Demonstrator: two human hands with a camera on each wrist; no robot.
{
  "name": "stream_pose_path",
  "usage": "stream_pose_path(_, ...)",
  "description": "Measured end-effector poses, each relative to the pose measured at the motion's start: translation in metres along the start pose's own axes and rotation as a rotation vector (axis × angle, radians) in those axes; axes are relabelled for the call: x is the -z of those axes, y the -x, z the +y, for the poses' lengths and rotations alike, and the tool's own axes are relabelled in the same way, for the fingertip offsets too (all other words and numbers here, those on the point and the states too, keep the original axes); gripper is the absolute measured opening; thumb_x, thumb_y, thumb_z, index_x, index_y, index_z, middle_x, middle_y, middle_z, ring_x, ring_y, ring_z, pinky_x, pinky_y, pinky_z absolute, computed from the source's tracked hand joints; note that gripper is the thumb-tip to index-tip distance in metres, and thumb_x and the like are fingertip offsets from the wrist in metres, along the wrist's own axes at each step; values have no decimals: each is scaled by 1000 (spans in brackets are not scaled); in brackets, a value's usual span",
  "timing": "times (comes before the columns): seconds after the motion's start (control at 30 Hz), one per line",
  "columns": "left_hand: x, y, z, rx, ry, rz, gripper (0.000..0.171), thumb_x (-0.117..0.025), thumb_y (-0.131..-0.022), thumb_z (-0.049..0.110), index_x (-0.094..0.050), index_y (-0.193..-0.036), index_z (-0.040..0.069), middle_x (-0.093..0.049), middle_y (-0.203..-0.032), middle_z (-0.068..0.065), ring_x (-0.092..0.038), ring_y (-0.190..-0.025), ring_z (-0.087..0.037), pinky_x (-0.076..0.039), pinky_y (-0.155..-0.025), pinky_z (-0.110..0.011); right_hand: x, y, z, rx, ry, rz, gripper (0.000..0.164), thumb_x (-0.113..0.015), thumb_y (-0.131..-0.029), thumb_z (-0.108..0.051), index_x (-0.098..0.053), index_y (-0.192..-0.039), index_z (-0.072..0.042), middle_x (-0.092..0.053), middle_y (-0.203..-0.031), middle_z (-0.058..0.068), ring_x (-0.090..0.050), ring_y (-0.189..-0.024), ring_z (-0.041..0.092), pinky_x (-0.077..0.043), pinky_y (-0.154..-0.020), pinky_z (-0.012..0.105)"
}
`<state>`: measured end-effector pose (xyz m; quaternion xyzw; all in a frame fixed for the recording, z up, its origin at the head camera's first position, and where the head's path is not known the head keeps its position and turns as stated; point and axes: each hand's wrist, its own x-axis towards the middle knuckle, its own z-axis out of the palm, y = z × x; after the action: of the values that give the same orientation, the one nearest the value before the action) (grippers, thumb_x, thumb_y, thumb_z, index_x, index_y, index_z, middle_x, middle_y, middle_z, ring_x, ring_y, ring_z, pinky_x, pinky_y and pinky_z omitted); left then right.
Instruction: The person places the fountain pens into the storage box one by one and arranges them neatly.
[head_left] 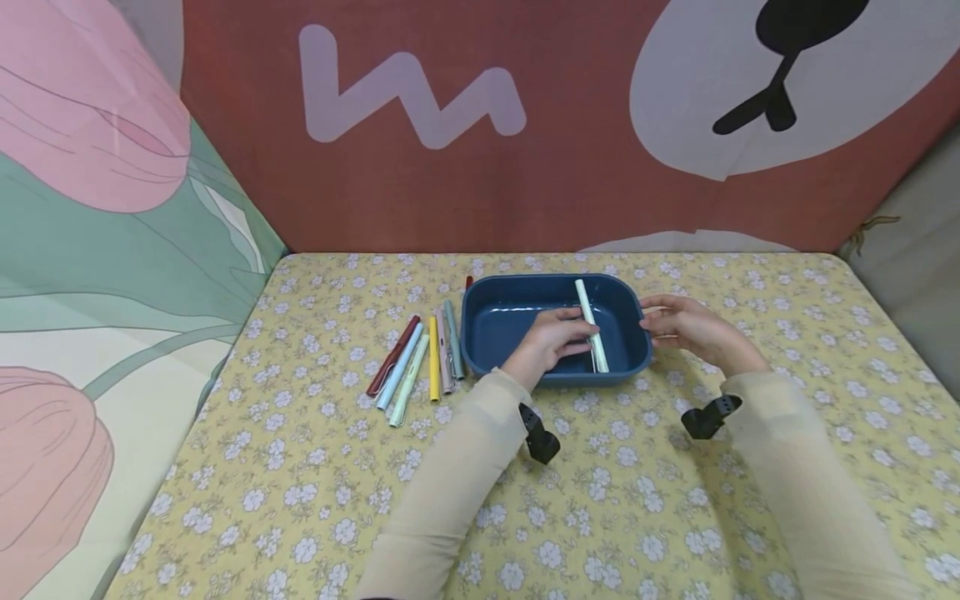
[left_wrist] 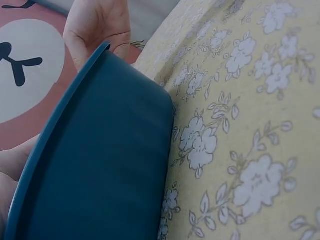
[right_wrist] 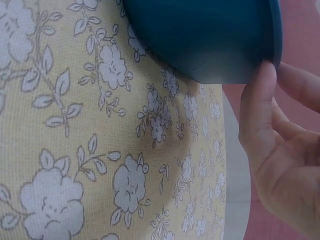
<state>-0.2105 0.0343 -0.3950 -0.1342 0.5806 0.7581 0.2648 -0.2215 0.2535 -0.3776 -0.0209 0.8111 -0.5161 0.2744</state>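
Note:
A pale green-white pen [head_left: 587, 303] slants over the right part of a dark blue rectangular basin [head_left: 498, 333]. My left hand [head_left: 549, 340] reaches over the near rim and holds this pen between thumb and fingers. In the left wrist view the basin's outer wall [left_wrist: 110, 135] hides most of that hand. At the basin's right end, my right hand [head_left: 693, 327] touches the rim from outside, its fingers slightly bent. The right wrist view has its thumb [right_wrist: 261, 95] against the rim's corner.
Left of the basin lie several pens: dark red [head_left: 393, 356], light blue [head_left: 401, 367], light green [head_left: 410, 379], yellow [head_left: 434, 358], pinkish-grey [head_left: 445, 354] and grey-teal [head_left: 454, 342]. A red tip [head_left: 469, 282] shows behind the basin's left corner. A flowered cloth [head_left: 300, 492] covers the table.

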Motion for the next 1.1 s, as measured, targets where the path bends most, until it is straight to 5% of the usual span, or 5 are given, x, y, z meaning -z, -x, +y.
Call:
stream_pose_path(0.2, -5, -2, -3, 26, -48, 6, 49, -66, -87, -1, -55, -134, 9, -67, -116, -15, -68, -92, -22, -57, -93, -34, 0, -1, 1, 1, -3, -2, 58, -50, -100, -19, -23, -147, 3, -54, -97, -10, -59, -83, -1, -55, -80, 22)
stream_pose_path(0.33, -7, -3, -4, 44, -66, 26, 48, -66, -86, -1, -56, -132, 9, -69, -102, -11, -62, -75, -14, -57, -91, -37, 0, -1, 1, 1, -1, -4, 58, -50, -100, -19, -23, -147, 3, -54, -97, -10, -59, -83, -1, -55, -81, 22)
stream_pose_path(0.6, -11, -4, -5, 32, -116, 22, 48, -64, -86, -7, -55, -131, 5, -65, -120, -19, -64, -111, -32, -58, -89, -38, 1, -2, 1, -2, 1, -8, 59, -50, -100, -20, -22, -147, 3, -54, -97, -9, -59, -84, 0, -55, -81, 23)
stream_pose_path(0.87, -12, -5, -6, 31, -162, 25, 46, -62, -87, -9, -53, -131, -1, -62, -122, -23, -62, -113, -34, -58, -90, -41, 1, -2, 1, -7, 7, -6, 59, -49, -100, -19, -22, -147, 2, -54, -98, -9, -59, -84, 0, -55, -81, 24)
stream_pose_path(1.1, -14, -3, -9, 1, -301, 7, 45, -61, -86, -11, -53, -130, -6, -63, -120, -25, -64, -109, -35, -59, -87, -39, 0, 0, -1, -3, 6, -6, 58, -50, -100, -19, -23, -147, 3, -54, -97, -9, -58, -83, 0, -56, -81, 24)
